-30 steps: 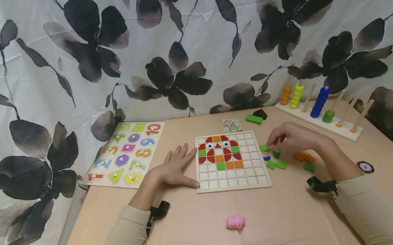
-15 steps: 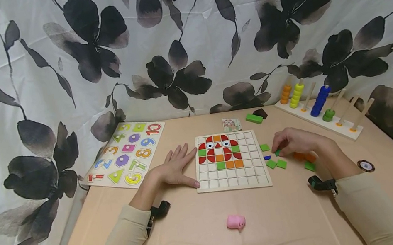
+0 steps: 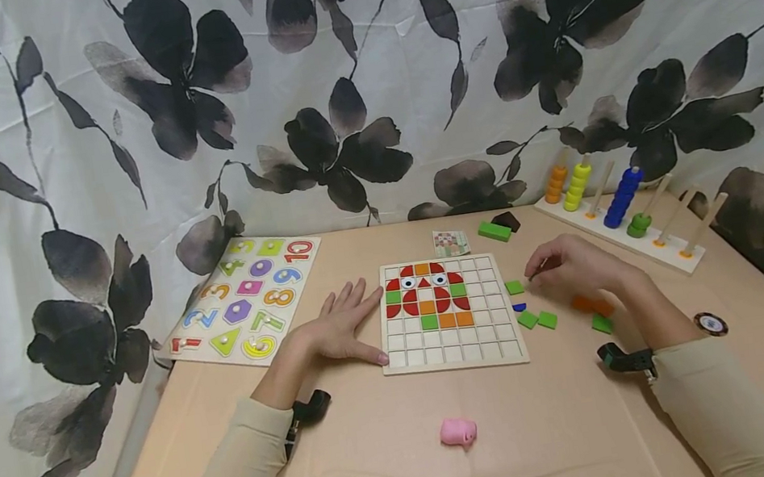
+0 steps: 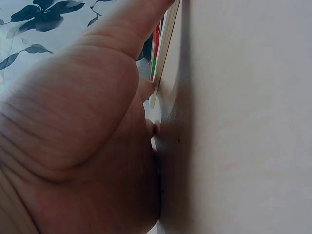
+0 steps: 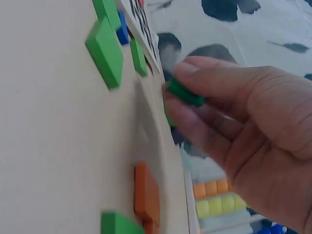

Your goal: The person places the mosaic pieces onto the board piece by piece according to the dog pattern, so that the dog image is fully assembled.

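My left hand (image 3: 336,330) lies with fingers spread at the left side of a wooden grid board (image 3: 443,359), its thumb and index finger touching the edge. Red, orange, green and white pieces form an owl-like pattern in the upper left of the grid. To the right of the board, my right hand (image 3: 573,269) pinches a small dark green block (image 5: 185,93) between thumb and fingers, raised over the tabletop; the head view hides most of it. Beneath and around that hand lie green tiles (image 3: 547,320), a blue piece (image 3: 520,307) and orange blocks (image 3: 600,307).
A number puzzle board (image 3: 233,286) lies at the back left. Behind the grid are a small picture card (image 3: 451,242), a green block (image 3: 494,232) and a black piece (image 3: 505,222). A peg stacker (image 3: 670,253) stands back right, a round chip (image 3: 711,324) right, a pink toy (image 3: 458,432) in front.
My right hand came down beside the green tiles, took hold of the dark green block from the table and lifted slightly with it. The left hand has stayed at the board.
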The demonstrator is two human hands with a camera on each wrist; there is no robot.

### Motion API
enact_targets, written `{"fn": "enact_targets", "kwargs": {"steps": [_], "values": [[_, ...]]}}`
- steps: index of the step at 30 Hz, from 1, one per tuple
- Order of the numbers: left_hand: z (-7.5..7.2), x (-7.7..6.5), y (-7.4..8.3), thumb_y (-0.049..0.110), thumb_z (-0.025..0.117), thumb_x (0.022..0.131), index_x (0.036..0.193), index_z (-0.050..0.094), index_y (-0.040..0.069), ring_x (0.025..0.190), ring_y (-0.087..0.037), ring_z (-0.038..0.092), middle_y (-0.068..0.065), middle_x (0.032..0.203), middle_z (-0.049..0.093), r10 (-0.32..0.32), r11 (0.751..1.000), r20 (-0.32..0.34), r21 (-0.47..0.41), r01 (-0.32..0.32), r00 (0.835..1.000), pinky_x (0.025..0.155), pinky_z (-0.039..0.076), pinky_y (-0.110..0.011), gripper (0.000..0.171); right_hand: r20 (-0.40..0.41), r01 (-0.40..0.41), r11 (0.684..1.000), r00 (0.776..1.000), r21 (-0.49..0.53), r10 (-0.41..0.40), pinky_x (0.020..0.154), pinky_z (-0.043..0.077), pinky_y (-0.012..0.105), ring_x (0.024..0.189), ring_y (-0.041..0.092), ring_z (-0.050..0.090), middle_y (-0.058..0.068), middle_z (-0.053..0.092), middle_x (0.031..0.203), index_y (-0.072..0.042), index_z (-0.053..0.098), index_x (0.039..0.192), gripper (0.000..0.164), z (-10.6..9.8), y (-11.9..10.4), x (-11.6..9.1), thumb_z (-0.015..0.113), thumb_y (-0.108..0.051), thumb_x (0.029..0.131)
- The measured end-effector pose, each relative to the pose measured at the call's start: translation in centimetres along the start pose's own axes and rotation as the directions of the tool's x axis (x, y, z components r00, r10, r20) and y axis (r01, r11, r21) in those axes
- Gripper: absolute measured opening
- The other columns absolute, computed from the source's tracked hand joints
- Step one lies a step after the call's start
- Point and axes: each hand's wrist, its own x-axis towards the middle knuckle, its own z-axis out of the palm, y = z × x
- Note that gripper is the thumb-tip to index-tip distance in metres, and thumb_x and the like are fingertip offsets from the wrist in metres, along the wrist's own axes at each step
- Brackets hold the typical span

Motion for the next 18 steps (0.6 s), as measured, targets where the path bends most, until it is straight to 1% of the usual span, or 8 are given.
{"fn": "enact_targets", "kwargs": {"steps": [2, 5, 8, 12, 16, 18], "values": [[0.0, 0.0, 0.0, 0.082, 0.064, 0.062, 0.156, 0.007, 0.026, 0.147, -0.032, -0.01, -0.012, 0.161, -0.006, 0.001, 1.0, 0.001, 0.003, -0.001, 1.0, 0.115, -0.005, -0.055, 0.123, -0.032, 0.034, 0.999, 0.999, 0.011, -0.033, 0.078, 0.048, 0.03, 0.091, 0.023, 0.056, -0.002, 0.07, 0.097, -0.014, 0.074, 0.1, 0.013, 0.2, -0.6, 0.2, 0.071, -0.015, 0.087], [0.1, 0.0, -0.1, 0.082, 0.064, 0.062, 0.156, 0.007, 0.026, 0.147, -0.032, -0.01, -0.012, 0.161, -0.007, 0.003, 1.0, 0.001, 0.002, -0.003, 1.0, 0.115, -0.005, -0.055, 0.123, -0.062, 0.098, 0.995, 0.993, 0.009, -0.097, 0.072, 0.047, 0.027, 0.086, 0.024, 0.054, -0.002, 0.07, 0.096, -0.012, 0.074, 0.102, 0.015, 0.7, -1.8, 0.5, 0.071, -0.015, 0.088], [0.0, 0.0, -0.1, 0.082, 0.064, 0.062, 0.156, 0.007, 0.026, 0.147, -0.032, -0.01, -0.012, 0.161, -0.006, 0.004, 1.0, -0.001, -0.002, -0.004, 1.0, 0.115, -0.005, -0.055, 0.123, -0.069, 0.124, 0.992, 0.99, 0.017, -0.123, 0.068, 0.047, 0.026, 0.082, 0.025, 0.054, -0.002, 0.07, 0.095, -0.011, 0.074, 0.104, 0.017, 1.6, -3.1, 0.8, 0.071, -0.014, 0.088], [0.0, 0.0, -0.1, 0.081, 0.065, 0.062, 0.156, 0.007, 0.026, 0.147, -0.033, -0.009, -0.012, 0.161, -0.006, 0.006, 1.0, -0.002, -0.001, -0.006, 1.0, 0.115, -0.005, -0.056, 0.123, -0.031, 0.122, 0.992, 0.992, 0.015, -0.122, 0.065, 0.047, 0.026, 0.08, 0.024, 0.054, -0.002, 0.069, 0.096, -0.013, 0.073, 0.106, 0.019, 3.0, -4.7, 1.1, 0.071, -0.013, 0.088], [0.0, 0.0, -0.1, 0.081, 0.064, 0.062, 0.156, 0.007, 0.026, 0.147, -0.033, -0.01, -0.012, 0.161, -0.007, 0.007, 1.0, 0.002, 0.0, -0.007, 1.0, 0.115, -0.005, -0.056, 0.123, 0.054, 0.143, 0.989, 0.988, 0.02, -0.144, 0.065, 0.048, 0.026, 0.081, 0.023, 0.054, -0.002, 0.068, 0.096, -0.014, 0.073, 0.104, 0.016, 4.4, -5.5, 1.6, 0.071, -0.012, 0.087], [0.0, 0.0, -0.1, 0.081, 0.064, 0.062, 0.156, 0.006, 0.026, 0.147, -0.032, -0.01, -0.012, 0.161, -0.007, 0.005, 1.0, 0.001, -0.004, -0.005, 1.0, 0.115, -0.006, -0.055, 0.123, 0.095, 0.155, 0.988, 0.983, 0.03, -0.157, 0.067, 0.049, 0.026, 0.083, 0.023, 0.054, -0.001, 0.068, 0.096, -0.015, 0.074, 0.102, 0.015, 5.0, -5.7, 1.9, 0.072, -0.012, 0.087]]}}
